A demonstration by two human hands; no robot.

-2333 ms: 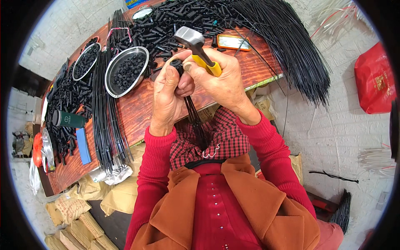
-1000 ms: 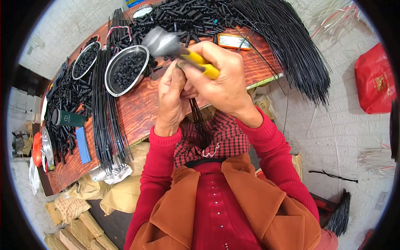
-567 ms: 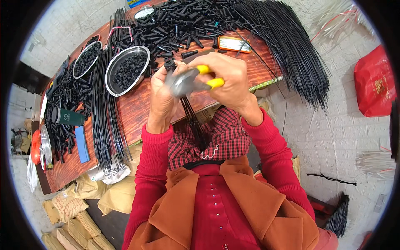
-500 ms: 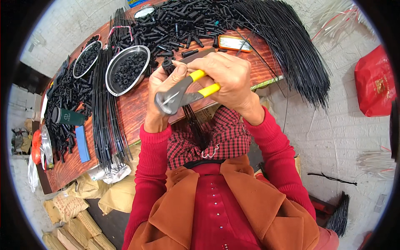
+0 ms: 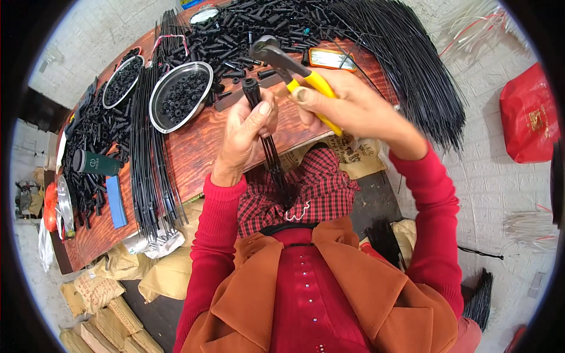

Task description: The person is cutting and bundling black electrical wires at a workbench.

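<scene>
Above the table, fingers [image 5: 265, 110] clamp black rods [image 5: 272, 154].

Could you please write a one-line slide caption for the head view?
Left hand grips a bundle of black rods; right hand holds yellow-handled pliers above the wooden table.

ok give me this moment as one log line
left hand: holds bundle of black rods upright, black cap on top | right hand: holds yellow-handled pliers raised beside cap | wooden table: metal bowl of black parts
</scene>
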